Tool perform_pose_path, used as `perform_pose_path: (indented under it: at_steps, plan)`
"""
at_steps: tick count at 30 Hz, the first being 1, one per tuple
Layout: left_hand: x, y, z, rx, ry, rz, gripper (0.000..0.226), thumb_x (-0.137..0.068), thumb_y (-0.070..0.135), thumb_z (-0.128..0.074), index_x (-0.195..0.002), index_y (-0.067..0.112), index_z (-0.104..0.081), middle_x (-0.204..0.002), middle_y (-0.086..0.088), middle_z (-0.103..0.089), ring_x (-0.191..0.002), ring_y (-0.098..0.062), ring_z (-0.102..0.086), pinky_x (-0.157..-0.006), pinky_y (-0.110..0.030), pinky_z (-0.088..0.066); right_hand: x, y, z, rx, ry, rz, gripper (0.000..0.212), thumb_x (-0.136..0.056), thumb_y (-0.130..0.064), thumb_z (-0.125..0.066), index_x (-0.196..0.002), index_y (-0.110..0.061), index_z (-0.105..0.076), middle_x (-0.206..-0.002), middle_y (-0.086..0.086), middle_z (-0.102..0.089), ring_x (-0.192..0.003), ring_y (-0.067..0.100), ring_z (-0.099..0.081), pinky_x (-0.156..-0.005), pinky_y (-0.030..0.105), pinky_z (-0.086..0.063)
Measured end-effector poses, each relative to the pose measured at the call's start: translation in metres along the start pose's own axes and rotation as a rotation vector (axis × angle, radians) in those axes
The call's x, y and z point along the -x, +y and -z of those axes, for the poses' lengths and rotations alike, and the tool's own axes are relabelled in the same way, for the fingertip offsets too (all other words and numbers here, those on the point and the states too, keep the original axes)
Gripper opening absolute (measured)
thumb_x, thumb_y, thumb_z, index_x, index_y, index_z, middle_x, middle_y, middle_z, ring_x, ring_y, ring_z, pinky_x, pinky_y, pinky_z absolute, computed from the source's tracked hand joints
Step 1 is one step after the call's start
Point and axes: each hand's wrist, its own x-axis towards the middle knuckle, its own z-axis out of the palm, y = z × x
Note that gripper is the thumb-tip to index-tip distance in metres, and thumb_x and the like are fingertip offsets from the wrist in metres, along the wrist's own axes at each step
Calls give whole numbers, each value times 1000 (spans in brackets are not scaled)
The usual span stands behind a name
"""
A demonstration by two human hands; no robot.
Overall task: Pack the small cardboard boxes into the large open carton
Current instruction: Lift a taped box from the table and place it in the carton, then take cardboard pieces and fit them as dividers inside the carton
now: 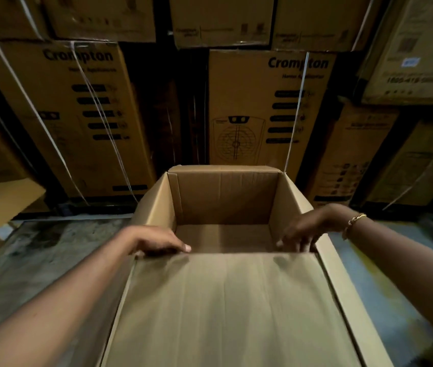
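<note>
Large open brown corrugated carton [226, 197] on the grey floor [51, 250], no small boxes visible. Left hand [157, 241] curls over the near flap [223, 300] edge; right hand [304, 233] fingers spread there, grip unclear. Released, the flap may spring inward, blocking packing.

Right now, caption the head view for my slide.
Left hand grips and right hand touches the near flap of a large open carton; printed boxes stacked behind.

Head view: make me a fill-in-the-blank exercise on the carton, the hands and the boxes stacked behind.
1. The large carton is ___ inside.
2. The bracelet is on the ___ wrist.
3. The stacked boxes behind are printed ___.
4. The left hand and right hand make ___ hands on the near flap.
Missing words: empty; right; Crompton; two.
</note>
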Motion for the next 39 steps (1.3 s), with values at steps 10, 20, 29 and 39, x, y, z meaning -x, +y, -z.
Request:
perform_pose_path:
  at_steps: [10,20,29,39]
  plan:
    - [208,19,-40,43,201,-216,85,-47,85,-71,-98,18,-80,-97,-5,-78,-85,-17,-75,-73,-25,-55,174,-11,-61,-133,-47,207,54,-96,-59,-46,-119,-17,-70,-110,10,-75,-94,25,-72,-84,35,-55]
    - [220,-66,-175,-232,47,-142,74,-75,78,-61,-141,57,-33,-152,23,-35,-137,2,-34,-116,-34,-30,147,18,-219,477,70,142,91,-70,-91,-50,-142,-35,-46,-137,-8,-56,-124,17,-52,-104,32,-39]
    - [118,-131,-243,-240,862,-71,54,-69,63,-77,-108,31,-59,-163,11,22,-144,-28,-31,-98,-39,-49,95,56,-283,490,762,7,43,-80,-82,-51,-89,-40,-52,-83,-12,-64,-99,13,-66,-106,46,-37]
    - [126,-129,-266,-237,900,-101,59,-70,65,-76,-111,28,-56,-163,11,23,-135,-25,-45,-91,-34,-52,103,71,-286,501,767,22,47,-78,-85,-49,-91,-39,-51,-81,-13,-52,-82,7,-56,-76,26,-39]
